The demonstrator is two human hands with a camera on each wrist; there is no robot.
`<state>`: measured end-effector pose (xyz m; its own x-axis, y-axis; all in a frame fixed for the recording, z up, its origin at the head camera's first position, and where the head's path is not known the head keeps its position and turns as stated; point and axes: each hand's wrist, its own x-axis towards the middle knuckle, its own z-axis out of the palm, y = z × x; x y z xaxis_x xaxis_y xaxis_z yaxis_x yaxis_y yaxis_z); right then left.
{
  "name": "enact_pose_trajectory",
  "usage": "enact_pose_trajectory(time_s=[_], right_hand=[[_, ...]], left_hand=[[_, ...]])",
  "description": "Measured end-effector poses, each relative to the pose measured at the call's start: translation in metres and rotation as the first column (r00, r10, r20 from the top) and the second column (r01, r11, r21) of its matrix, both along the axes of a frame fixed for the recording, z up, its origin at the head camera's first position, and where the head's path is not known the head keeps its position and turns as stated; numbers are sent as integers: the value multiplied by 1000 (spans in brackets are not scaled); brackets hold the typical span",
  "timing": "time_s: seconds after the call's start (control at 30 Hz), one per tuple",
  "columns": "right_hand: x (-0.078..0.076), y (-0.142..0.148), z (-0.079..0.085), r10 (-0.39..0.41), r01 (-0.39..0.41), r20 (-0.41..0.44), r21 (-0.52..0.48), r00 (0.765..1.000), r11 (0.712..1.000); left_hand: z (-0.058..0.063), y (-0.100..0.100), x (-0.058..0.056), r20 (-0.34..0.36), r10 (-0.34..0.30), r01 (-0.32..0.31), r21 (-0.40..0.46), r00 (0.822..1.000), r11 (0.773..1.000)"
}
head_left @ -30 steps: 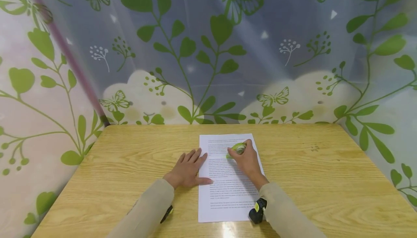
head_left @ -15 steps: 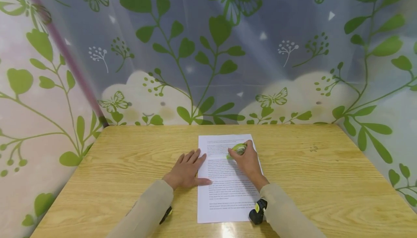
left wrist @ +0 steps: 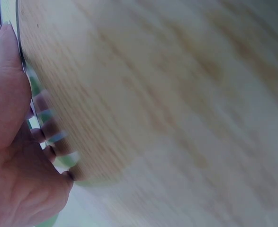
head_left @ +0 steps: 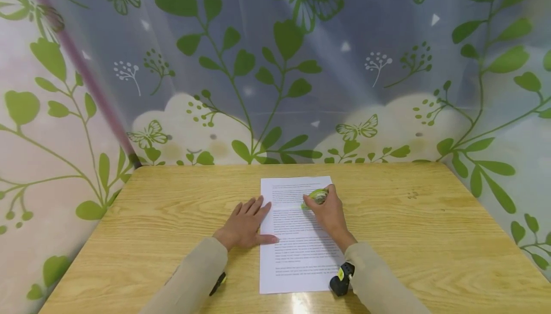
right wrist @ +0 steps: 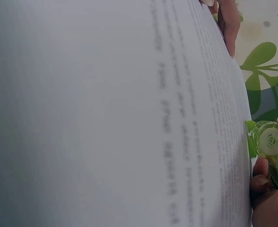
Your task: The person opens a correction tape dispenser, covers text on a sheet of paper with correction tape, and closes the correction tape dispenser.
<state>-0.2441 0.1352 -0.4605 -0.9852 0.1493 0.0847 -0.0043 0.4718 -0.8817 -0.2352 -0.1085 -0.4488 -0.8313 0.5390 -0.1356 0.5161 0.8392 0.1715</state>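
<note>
A printed sheet of paper (head_left: 267, 276) lies lengthwise on the wooden table. My left hand (head_left: 247, 223) rests flat at its left edge, fingers spread, with the thumb on the paper. Over the upper right of the text, my right hand (head_left: 332, 214) pinches a green correction tape (head_left: 318, 195) between thumb and fingers, its tip down at the page. A pale band crosses the print to the left of that tip. The right wrist view shows the correction tape's clear green case and round reel (right wrist: 271, 141) beside the fingers. In the left wrist view, the left thumb (left wrist: 8, 52) points along the paper's edge.
The wooden table (head_left: 181, 185) reaches back to a hanging cloth (head_left: 275, 75) printed with leaves and butterflies. Black wrist devices are strapped at both sleeves; the right one (head_left: 341, 280) overlaps the paper's lower right corner in the head view.
The right hand has slid slightly to the right across the page with the correction tape. The left hand stays in place on the paper, while the head view has shifted a little.
</note>
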Motion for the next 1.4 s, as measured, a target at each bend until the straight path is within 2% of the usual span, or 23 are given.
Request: enact_pose_trajectory(time_s=[0.6, 1.4], right_hand=[[0, 5, 0, -29, 30, -10, 50, 1000, 998], [-5, 19, -1, -14, 10, 51, 77, 999, 997]], left_hand=[[1, 0, 0, -11, 0, 0, 0, 1000, 1000], [3, 0, 2, -7, -2, 2, 1, 1000, 1000]])
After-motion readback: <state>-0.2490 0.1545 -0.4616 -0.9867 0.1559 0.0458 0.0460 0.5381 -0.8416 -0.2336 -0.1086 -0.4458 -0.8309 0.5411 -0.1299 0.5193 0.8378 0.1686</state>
